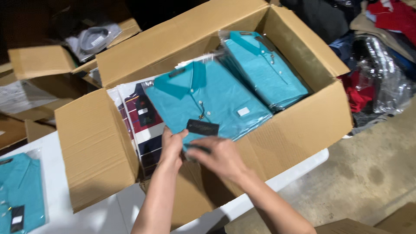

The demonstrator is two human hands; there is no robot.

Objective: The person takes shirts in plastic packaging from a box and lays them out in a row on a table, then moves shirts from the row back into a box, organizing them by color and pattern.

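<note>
- We see the left hand [172,147] gripping the near edge of a folded teal polo shirt [208,106] sealed in a clear bag, thumb on top and fingers curled under.
- Our right hand [221,157] closes on the same near edge just beside the left, fingers pinching the bag below a dark hang tag [203,127] that lies on the shirt front.
- The shirt sits tilted at the top of an open cardboard box [303,125], its collar toward the far side and its near edge over the box's front wall.
- A second bagged teal polo [264,69] lies deeper in the box, just beside the first and partly under it.
- Under the held shirt, at the left of the box, we make out a bagged striped garment [145,130] in dark red, navy and white.
- The box stands on a white bench [52,173], its front flap hanging over the near edge.
- Another bagged teal shirt [19,190] lies flat on the bench at far left, well apart from the hands.
- A smaller open carton [39,60] with a grey bagged shirt [93,39] stands behind the box at left.
- At right, a heap of loose clothes [381,26] and clear bags rests on the concrete floor [372,173].
</note>
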